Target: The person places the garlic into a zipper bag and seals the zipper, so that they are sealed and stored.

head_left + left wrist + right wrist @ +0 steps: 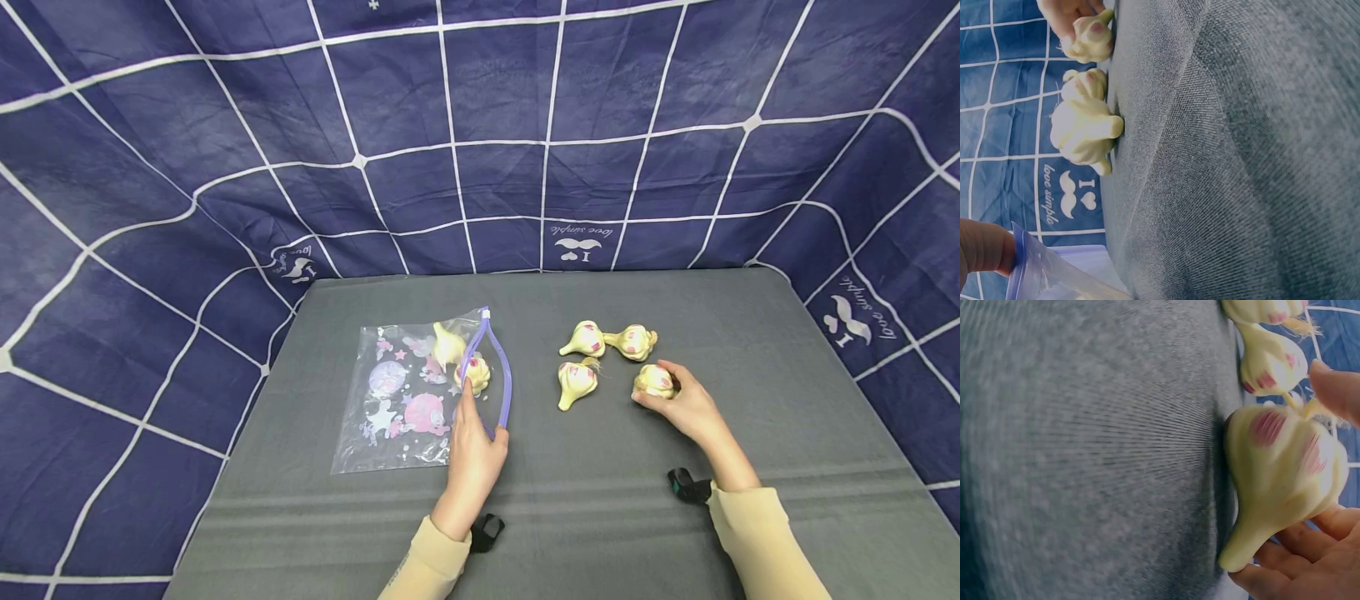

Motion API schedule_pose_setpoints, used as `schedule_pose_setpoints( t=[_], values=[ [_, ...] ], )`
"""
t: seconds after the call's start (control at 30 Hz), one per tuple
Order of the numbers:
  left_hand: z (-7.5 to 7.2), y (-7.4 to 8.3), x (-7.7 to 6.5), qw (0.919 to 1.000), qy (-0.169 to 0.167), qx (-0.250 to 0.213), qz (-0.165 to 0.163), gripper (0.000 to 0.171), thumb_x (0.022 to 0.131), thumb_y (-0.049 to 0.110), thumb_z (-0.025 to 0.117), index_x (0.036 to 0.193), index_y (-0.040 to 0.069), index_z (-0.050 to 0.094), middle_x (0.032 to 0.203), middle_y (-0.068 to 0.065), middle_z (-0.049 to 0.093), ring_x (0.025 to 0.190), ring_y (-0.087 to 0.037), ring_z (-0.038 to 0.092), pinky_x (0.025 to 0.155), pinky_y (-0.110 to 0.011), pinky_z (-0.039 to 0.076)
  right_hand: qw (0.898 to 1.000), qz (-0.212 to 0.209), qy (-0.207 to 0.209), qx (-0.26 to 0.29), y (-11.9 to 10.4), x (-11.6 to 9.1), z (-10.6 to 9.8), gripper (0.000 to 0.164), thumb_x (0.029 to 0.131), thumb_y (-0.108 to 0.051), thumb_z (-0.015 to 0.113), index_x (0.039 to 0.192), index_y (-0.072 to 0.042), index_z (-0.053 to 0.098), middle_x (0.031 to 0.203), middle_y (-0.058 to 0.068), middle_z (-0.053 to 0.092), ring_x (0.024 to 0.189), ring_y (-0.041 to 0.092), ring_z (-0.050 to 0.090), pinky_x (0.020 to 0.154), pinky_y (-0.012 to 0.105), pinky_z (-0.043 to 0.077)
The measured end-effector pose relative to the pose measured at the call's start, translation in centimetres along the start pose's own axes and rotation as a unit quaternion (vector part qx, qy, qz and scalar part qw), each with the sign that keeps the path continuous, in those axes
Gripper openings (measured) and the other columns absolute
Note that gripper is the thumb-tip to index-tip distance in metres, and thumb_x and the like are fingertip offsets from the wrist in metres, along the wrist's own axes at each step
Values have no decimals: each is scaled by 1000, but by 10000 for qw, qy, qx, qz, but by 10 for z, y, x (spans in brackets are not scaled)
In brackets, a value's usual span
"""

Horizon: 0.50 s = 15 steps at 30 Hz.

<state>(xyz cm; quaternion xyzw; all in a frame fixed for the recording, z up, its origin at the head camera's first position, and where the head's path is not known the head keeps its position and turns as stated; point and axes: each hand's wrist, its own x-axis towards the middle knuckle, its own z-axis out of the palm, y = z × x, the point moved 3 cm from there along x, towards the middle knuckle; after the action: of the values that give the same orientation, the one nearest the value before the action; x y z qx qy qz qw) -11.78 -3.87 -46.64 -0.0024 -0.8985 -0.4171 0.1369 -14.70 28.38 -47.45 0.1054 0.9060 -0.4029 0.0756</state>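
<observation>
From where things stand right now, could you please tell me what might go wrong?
The bag could sag shut if the left hand slips off its edge. The garlic near the opening might roll out. The rounded bulb in the right hand may slip.

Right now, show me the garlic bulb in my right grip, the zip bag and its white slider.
Garlic bulb (1285, 469): right wrist view, on its rounded body.
Zip bag (408, 393): head view, on its printed side.
White slider (486, 314): head view, on its middle.
</observation>
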Motion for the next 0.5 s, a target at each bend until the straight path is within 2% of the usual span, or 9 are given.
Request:
schedule_pose_setpoints(
  t=[0.23, 0.5],
  values=[
    [0, -2, 0, 9995, -194, 18, -229, 88, 75, 0, 67, 153, -2, 26, 141, -28, 47, 128, -44, 50, 103, -55, 42, 9995, -158, -49, -267, 2, 0, 5, 84, 86, -33, 72, 148, 6, 31, 144, 36, 39, 130, 52, 40, 104, 62, 35],
    [-2, 0, 0, 9999, -74, 33, -115, 88, 73, -1, 68, 151, -3, 28, 137, -29, 50, 122, -46, 53, 99, -56, 44, 9989, -217, 48, -417, 2, 0, 1, 85, 85, -38, 73, 147, 5, 34, 142, 37, 42, 128, 52, 42, 101, 61, 37]
  ],
)
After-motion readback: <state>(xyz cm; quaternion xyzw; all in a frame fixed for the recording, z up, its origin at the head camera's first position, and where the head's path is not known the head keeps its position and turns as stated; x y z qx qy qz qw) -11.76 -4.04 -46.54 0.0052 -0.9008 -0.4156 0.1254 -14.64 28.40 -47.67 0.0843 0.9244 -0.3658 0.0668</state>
